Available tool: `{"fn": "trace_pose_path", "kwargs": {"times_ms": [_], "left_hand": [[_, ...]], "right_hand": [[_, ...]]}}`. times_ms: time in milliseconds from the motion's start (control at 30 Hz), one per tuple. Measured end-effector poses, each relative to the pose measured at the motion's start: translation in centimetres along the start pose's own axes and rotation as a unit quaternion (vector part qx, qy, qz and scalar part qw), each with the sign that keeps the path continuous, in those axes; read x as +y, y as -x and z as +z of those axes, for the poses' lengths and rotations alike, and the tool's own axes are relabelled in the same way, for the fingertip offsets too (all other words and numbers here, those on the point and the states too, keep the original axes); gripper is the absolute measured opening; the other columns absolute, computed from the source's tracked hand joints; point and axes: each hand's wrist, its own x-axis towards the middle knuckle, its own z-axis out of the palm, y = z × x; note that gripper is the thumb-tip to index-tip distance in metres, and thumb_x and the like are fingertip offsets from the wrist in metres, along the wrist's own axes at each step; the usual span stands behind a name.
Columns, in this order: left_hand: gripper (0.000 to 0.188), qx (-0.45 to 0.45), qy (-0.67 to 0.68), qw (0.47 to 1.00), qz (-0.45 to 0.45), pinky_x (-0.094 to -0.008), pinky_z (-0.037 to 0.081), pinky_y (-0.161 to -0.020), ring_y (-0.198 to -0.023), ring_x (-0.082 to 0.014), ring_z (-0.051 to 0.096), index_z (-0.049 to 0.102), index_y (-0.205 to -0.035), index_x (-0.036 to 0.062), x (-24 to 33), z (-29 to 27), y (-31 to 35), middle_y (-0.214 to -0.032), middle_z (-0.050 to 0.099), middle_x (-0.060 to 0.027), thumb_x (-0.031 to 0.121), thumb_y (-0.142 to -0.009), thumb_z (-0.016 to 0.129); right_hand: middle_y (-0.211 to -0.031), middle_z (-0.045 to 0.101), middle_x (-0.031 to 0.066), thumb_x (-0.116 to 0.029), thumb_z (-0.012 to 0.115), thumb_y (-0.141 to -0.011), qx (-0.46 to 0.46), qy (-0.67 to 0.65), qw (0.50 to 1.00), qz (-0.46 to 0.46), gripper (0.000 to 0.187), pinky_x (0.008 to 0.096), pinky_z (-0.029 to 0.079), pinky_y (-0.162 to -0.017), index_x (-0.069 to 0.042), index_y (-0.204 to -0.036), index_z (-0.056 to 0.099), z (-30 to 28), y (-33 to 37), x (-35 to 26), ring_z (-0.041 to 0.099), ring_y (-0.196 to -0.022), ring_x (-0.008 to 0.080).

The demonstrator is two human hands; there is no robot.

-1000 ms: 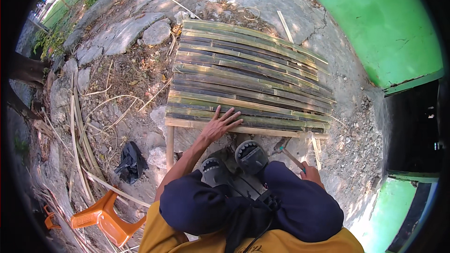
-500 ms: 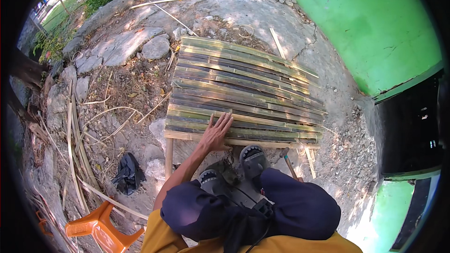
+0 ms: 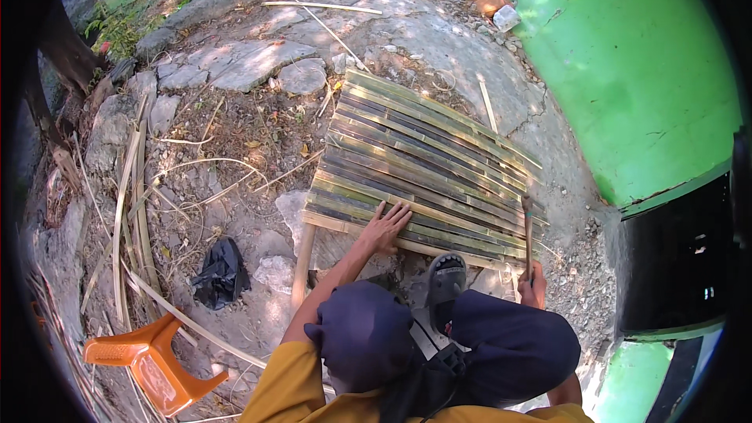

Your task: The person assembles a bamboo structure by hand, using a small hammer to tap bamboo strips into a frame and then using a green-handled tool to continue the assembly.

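A panel of split bamboo slats (image 3: 423, 158), green, dark and yellowish, lies before me on a bamboo frame, gaps showing between several slats. My left hand (image 3: 385, 229) rests flat on the slats near its closest edge, fingers spread. At the panel's right end, my right hand (image 3: 533, 288) is wrapped round the wooden handle of a hammer (image 3: 529, 239). The hammer stands roughly upright in the picture, its head over the slat ends; whether it touches them I cannot tell. My knee partly hides the right forearm.
An orange plastic chair (image 3: 160, 364) lies at the lower left, near a black plastic bag (image 3: 221, 274). Long bamboo strips (image 3: 125, 219) are strewn on the left. A green wall (image 3: 627, 70) rises at the right, with rubble (image 3: 583, 274) along it. A sandalled foot (image 3: 446, 286) stands beside the panel.
My right hand has come into view and grips the hammer, whose head has risen from the ground to the slat ends. The view has shifted and turned; my left hand stays on the slats.
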Motion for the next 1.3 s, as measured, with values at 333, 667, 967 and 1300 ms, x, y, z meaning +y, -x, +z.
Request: {"fn": "trace_pose_path", "kwargs": {"times_ms": [333, 667, 967, 1300], "left_hand": [[0.071, 0.353, 0.172, 0.881, -0.264, -0.0520, 0.036, -0.113, -0.132, -0.0396, 0.052, 0.045, -0.149, 0.0053, -1.2, -1.2, 11.9, -0.151, 0.050, -0.0178, 0.021, -0.087, 0.075], [0.105, 0.254, 0.013, 0.847, -0.467, -0.0604, 0.020, -0.126, -0.161, -0.0399, 0.018, 0.019, -0.165, -0.0041, -5.9, 0.9, 15.3, -0.173, 0.022, -0.0224, 0.064, -0.097, 0.060], [0.093, 0.246, 0.010, 0.846, -0.472, -0.0705, 0.016, -0.123, -0.162, -0.0389, 0.015, 0.024, -0.168, 0.0143, -6.0, 1.9, 15.5, -0.175, 0.016, -0.0203, 0.064, -0.097, 0.058], [0.100, 0.207, 0.025, 0.851, -0.482, -0.0759, 0.010, -0.121, -0.159, -0.0413, 0.020, 0.028, -0.168, 0.0278, -6.7, 1.1, 15.4, -0.173, 0.022, -0.0202, 0.075, -0.087, 0.061]], "right_hand": [[-0.075, 0.040, 0.0000, -0.018, 0.048, -0.100, -0.173, -0.285, 0.940, -0.067, 0.017, 0.0211, 0.028, -0.041, -0.008, -0.114, 0.049, 1.9, -17.0, -21.6, 0.037, -0.051, 0.0054], [-0.074, 0.051, -0.0005, -0.023, 0.051, -0.111, -0.344, -0.154, 0.921, -0.097, 0.028, 0.0267, 0.036, -0.050, -0.002, -0.126, 0.059, 26.7, -15.1, -17.5, 0.045, -0.057, 0.0065], [-0.089, 0.066, 0.0291, -0.012, 0.052, -0.099, -0.324, -0.022, 0.911, -0.255, 0.029, 0.0563, 0.049, -0.077, 0.003, -0.123, 0.054, 36.3, -7.8, -9.6, 0.065, -0.086, 0.0520], [-0.088, 0.066, 0.0312, -0.018, 0.052, -0.107, -0.333, -0.027, 0.918, -0.214, 0.030, 0.0558, 0.049, -0.073, 0.000, -0.131, 0.052, 38.0, -10.0, -10.5, 0.066, -0.087, 0.0531]]}}
